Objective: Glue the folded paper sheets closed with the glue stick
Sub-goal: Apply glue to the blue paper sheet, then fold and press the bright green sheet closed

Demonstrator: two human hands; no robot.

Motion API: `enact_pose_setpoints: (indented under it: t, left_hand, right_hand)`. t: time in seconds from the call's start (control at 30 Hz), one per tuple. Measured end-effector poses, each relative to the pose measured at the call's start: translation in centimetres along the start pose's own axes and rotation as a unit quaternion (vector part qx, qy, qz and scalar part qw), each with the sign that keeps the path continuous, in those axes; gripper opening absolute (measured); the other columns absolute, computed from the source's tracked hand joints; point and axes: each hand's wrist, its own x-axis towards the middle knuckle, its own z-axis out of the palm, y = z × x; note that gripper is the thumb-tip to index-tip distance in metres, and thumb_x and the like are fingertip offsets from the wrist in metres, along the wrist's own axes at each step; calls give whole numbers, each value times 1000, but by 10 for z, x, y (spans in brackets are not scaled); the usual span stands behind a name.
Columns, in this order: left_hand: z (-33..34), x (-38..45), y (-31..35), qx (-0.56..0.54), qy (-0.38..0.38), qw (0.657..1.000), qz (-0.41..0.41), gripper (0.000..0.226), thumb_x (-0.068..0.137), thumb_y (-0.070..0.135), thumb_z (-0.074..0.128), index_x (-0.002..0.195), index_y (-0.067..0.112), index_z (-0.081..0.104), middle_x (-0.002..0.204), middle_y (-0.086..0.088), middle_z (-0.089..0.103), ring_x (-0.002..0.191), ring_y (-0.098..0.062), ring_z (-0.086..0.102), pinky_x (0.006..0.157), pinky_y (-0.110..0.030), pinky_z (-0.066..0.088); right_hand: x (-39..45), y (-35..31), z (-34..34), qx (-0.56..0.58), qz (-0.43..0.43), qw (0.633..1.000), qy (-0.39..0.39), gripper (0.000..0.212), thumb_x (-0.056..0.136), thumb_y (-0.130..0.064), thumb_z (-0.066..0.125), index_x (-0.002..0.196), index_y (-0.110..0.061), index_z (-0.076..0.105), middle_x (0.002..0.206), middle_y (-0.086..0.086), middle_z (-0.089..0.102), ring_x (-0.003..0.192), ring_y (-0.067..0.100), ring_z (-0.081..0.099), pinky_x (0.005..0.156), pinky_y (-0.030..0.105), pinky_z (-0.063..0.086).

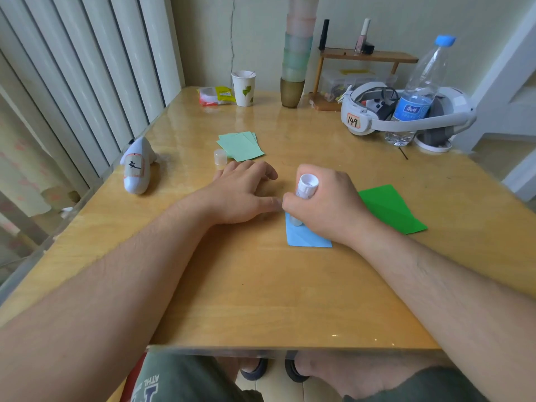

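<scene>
the right hand [324,207] is curled in a fist round the glue stick [306,190], held near upright with its working end down on the blue folded sheet [304,237]; that sheet lies toward the middle of the table [261,300], a little to the right side; the left hand [243,192] rests flat with fingers loosely spread just beside it, thumb reaching toward the sheet's upper edge, holding nothing; the dark green sheet [391,208] sits near the right edge, the pale green stack [240,145] further back toward the far left, with the cap [220,156] at its near corner; the paper looks thin, light and floppy, likely to slide on the glossy top and to crease if dragged, so it wants pinning flat near the fold with fingertips; the stick is a rigid, smooth barrel, best gripped low round its body; the glue core is probably soft and could smear under hard pressure
</scene>
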Motion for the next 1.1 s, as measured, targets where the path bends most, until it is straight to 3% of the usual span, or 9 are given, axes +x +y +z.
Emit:
enact_pose_setpoints:
  t: [0.13,0.33,0.5,0.6,0.7,0.93,1.1]
  left_hand:
    - [-2,-1,3,-4,-15,1000,-10,71,70,75,44,132,40,47,130,15,44,128,-16,31,106,-36,25]
    - [1,0,0,2,11,1000,1,45,93,61,62,130,39,48,129,16,44,127,-16,32,106,-37,25]
    - [0,-1,1,0,12,1000,-1,45,93,60,62,130,39,48,132,15,46,126,-15,31,105,-37,25]
    - [0,0,0,1,10,1000,-2,46,95,62,60,132,38,48,133,14,46,125,-16,32,112,-40,26]
    - [0,1,-1,1,10,1000,-2,48,94,64,60,133,39,48,133,14,47,126,-16,32,114,-42,27]
    - [0,1,-2,-4,5,1000,1,45,95,62,59,132,39,48,133,13,47,127,-17,34,114,-40,26]
    - [1,4,-7,-32,14,999,9,29,102,51,54,128,38,52,129,13,52,127,-19,39,114,-43,31]
  right_hand:
    - [-8,-4,1,23,-11,1000,-16,36,77,-26,73,73,-6,45,58,-5,37,58,13,28,49,28,25]
    - [-20,-9,-2,38,-26,998,-33,33,79,-23,73,71,-6,46,57,-5,37,58,13,29,50,27,27]
    - [-23,-7,-1,91,-6,994,-62,33,78,-25,75,66,-12,47,53,-11,40,56,10,35,51,26,32]
    - [-18,-2,-8,145,17,989,-24,30,71,-35,69,65,-16,47,53,-12,40,57,10,37,53,31,33]
    - [-15,4,-14,113,11,994,1,29,68,-33,65,67,-11,47,53,-10,40,56,10,35,52,31,32]
    - [-24,3,-8,32,-24,999,-28,31,65,-33,60,69,-9,42,57,-2,37,59,13,29,51,40,32]
    - [-28,-2,-2,45,-57,997,-33,35,79,-20,75,66,-10,44,54,-5,38,56,12,31,49,24,28]
